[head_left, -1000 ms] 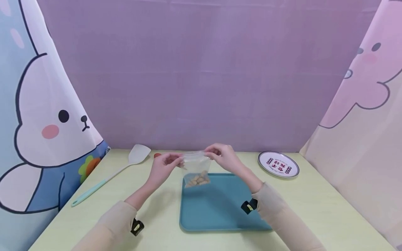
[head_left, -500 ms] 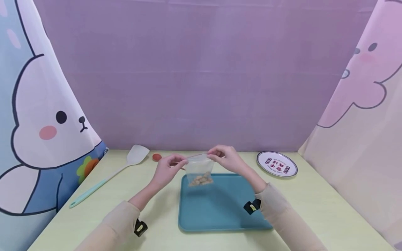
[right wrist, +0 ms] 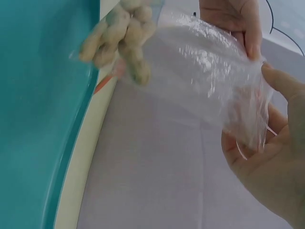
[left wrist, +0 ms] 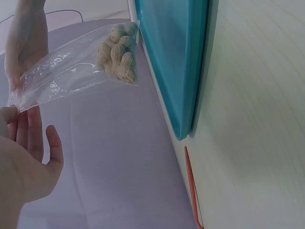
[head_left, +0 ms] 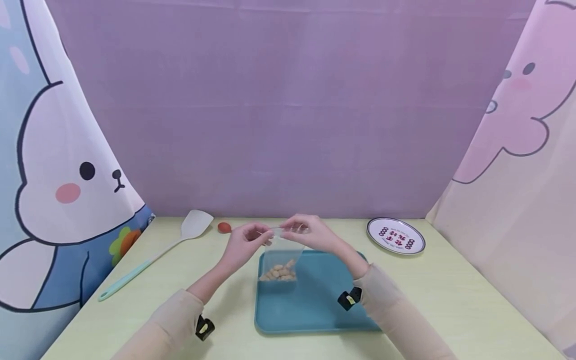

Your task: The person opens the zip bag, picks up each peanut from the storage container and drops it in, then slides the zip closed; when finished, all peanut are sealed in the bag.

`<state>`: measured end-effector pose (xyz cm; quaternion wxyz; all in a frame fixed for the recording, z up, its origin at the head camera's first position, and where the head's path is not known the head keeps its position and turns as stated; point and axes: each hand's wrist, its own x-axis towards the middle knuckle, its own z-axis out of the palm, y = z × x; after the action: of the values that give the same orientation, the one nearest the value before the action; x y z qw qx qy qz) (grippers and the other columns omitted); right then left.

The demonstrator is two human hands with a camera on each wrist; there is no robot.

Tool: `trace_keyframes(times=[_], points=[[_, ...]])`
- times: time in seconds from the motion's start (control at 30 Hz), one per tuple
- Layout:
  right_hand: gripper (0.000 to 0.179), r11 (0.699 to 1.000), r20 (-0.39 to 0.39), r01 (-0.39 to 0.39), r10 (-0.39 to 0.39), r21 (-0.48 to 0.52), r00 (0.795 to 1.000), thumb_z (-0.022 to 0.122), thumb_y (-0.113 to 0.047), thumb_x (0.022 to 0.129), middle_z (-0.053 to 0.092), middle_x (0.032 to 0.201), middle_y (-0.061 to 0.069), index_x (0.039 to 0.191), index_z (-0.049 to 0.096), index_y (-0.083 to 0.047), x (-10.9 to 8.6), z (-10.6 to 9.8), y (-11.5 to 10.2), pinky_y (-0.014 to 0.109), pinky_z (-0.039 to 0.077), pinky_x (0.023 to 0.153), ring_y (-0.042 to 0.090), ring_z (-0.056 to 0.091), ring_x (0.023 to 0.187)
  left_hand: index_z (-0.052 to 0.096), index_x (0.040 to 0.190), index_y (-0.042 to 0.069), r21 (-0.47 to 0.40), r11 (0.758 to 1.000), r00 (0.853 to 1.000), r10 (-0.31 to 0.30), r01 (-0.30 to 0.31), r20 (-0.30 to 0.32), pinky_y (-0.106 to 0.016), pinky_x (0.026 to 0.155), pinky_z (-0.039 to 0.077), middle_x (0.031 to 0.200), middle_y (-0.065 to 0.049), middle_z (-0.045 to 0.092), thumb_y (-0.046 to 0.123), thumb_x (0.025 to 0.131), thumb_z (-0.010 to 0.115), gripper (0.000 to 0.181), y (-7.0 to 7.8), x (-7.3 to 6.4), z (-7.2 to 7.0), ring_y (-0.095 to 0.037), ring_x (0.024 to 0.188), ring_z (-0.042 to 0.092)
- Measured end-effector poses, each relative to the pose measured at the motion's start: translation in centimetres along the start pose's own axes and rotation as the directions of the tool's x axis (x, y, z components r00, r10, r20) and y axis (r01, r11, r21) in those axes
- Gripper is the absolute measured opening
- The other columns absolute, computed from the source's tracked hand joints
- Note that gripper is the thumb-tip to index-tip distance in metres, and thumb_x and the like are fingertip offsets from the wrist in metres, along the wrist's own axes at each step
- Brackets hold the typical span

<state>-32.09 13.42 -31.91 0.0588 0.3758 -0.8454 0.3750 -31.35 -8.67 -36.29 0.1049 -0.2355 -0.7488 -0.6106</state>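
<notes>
A clear plastic bag (head_left: 282, 252) with several unshelled peanuts (head_left: 281, 271) at its bottom hangs above the blue-green tray (head_left: 315, 305). My left hand (head_left: 243, 245) pinches the bag's top edge between thumb and fingers. Close beside it, my right hand (head_left: 312, 232) pinches the same edge from the right. Through the film in the left wrist view, the peanuts (left wrist: 116, 55) lie bunched in one end of the bag. The top edge is partly hidden by the fingers, and I cannot tell whether it is sealed.
A turner (head_left: 195, 225) with a pale green handle lies at the left of the table. A red spoon (head_left: 224, 227) lies behind my left hand, its handle partly covered. At the back right stands a white plate (head_left: 396, 236) with red lettering. A purple curtain (head_left: 288, 110) closes off the back.
My right hand has moved left, closer to my left hand along the bag's top edge. The bag, held throughout, swung slightly and now hangs a little lower.
</notes>
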Motion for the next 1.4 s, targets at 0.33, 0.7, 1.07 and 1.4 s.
trace_keyframes(times=[0.33, 0.7, 1.07, 1.4], points=[[0.014, 0.991, -0.070, 0.100, -0.106, -0.086, 0.992, 0.064, -0.023, 0.089, 0.068, 0.085, -0.003, 0.095, 0.073, -0.013, 1.0, 1.0, -0.7, 0.026, 0.053, 0.069, 0.006, 0.059, 0.076, 0.068, 0.095, -0.002, -0.051, 0.999, 1.000, -0.015, 0.014, -0.022, -0.045, 0.078, 0.056, 0.089, -0.020, 0.069, 0.017, 0.086, 0.068, 0.021, -0.1, 0.1, 0.1, -0.008, 0.071, 0.067], [0.012, 0.976, -0.039, 0.164, -0.171, -0.141, 0.984, 0.064, -0.019, 0.089, 0.064, 0.081, -0.004, 0.093, 0.073, -0.012, 1.0, 1.1, -0.9, 0.035, 0.048, 0.068, 0.008, 0.050, 0.076, 0.071, 0.090, 0.007, 0.013, 1.000, 1.000, -0.027, 0.027, -0.010, -0.024, 0.071, 0.057, 0.082, -0.008, 0.071, 0.028, 0.083, 0.072, 0.022, 0.0, -0.3, 0.1, -0.028, 0.079, 0.068], [0.012, 0.981, -0.046, 0.148, -0.155, -0.122, 0.987, 0.064, -0.020, 0.089, 0.066, 0.081, -0.004, 0.091, 0.074, -0.012, 0.8, 0.6, -0.8, 0.024, 0.042, 0.068, 0.010, 0.052, 0.078, 0.069, 0.091, 0.005, 0.094, 0.995, 0.998, 0.030, -0.025, -0.055, -0.034, 0.069, 0.058, 0.081, -0.012, 0.070, 0.020, 0.085, 0.070, 0.017, 0.1, 0.0, 0.6, -0.022, 0.072, 0.067], [0.012, 0.989, -0.062, 0.116, -0.122, -0.095, 0.991, 0.064, -0.023, 0.089, 0.063, 0.079, -0.008, 0.088, 0.073, -0.014, 0.6, 0.4, 0.2, 0.039, 0.051, 0.074, 0.007, 0.054, 0.078, 0.069, 0.089, 0.006, 0.122, 0.991, 0.996, 0.059, -0.050, -0.065, -0.034, 0.065, 0.058, 0.078, -0.009, 0.070, 0.020, 0.084, 0.070, 0.014, 0.5, 0.0, 0.7, -0.013, 0.067, 0.066]])
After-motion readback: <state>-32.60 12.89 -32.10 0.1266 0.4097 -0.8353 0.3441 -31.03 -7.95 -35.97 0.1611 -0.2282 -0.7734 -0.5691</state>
